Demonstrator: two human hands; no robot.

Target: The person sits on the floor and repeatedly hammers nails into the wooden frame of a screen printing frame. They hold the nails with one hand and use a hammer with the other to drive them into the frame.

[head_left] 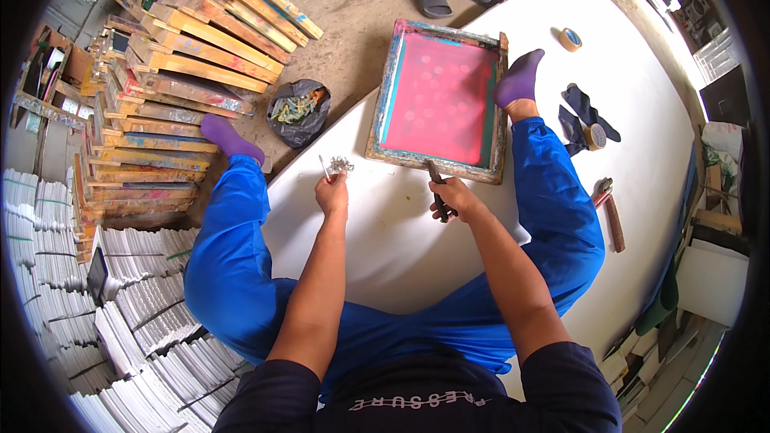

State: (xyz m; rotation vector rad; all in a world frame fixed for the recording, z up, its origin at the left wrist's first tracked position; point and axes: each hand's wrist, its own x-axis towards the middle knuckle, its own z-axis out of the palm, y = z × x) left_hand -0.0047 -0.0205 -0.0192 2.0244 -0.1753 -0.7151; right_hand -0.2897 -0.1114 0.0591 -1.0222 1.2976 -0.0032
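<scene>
On the white board in front of me lies a wooden screen-printing frame with pink mesh. My right hand is closed round a pair of dark pliers, whose jaws meet the frame's near edge. My left hand pinches a slim, pale stick-like tool pointing up; its exact kind is unclear. Right beside that hand sits a small heap of grey metal bits, which look like pulled staples.
Stacked wooden frames and bundled paper fill the left. A black bag of scraps stands by the board. To the right lie tape, dark straps and a hammer. My purple-socked foot touches the frame's side.
</scene>
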